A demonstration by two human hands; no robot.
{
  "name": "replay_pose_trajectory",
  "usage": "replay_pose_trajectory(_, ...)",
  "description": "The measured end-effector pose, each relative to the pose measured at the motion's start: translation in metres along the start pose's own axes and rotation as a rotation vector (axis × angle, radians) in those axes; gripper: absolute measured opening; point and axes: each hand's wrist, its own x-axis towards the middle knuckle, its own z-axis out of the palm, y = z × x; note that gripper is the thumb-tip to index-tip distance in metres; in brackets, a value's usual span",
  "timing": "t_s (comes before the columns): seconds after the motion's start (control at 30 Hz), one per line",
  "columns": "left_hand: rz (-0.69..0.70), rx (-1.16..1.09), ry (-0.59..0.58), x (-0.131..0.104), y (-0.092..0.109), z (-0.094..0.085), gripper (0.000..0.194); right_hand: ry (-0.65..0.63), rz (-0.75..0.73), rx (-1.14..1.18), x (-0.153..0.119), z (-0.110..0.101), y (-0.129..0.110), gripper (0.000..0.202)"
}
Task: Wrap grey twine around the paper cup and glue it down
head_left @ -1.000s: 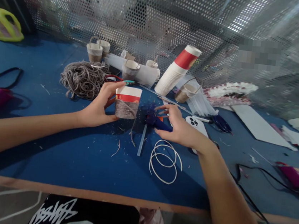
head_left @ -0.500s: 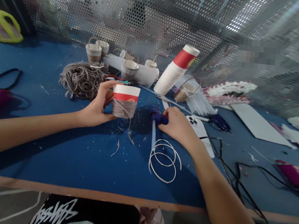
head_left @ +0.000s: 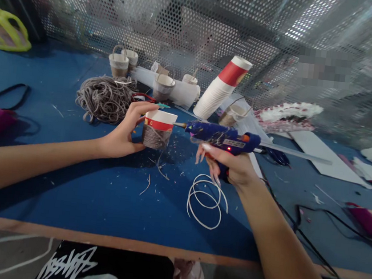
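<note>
A paper cup with a white rim, a red band and grey cord wound round its lower part is held in my left hand, fingers at its rim and thumb near its base. My right hand grips a blue glue gun with a small red light lit. The gun's nozzle points left, close to the cup's right side; whether they touch I cannot tell. A clear glue stick sticks out of the gun's back. A loose cord end trails below the cup onto the blue table.
Behind my left hand lies a heap of grey cord. A stack of cups leans at the back, near several cord-wrapped cups. A white cord coil lies in front of my right hand. Black cable runs along the right.
My right hand has lifted the glue gun off the table and turned it, bringing its nozzle beside the cup. The cup in my left hand has shifted only slightly.
</note>
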Motion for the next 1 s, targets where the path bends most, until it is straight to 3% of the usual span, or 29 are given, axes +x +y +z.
replay_pose_trajectory(0.43,0.079,0.081,-0.069,0.003,0.006,-0.002,0.085,0.046,0.023,-0.251,0.000,0.015,0.010,0.022)
replay_pose_trajectory(1.0,0.009,-0.005,-0.050,0.000,0.005,0.000,0.079,0.014,-0.097,-0.338,0.001,0.015,0.014,0.022)
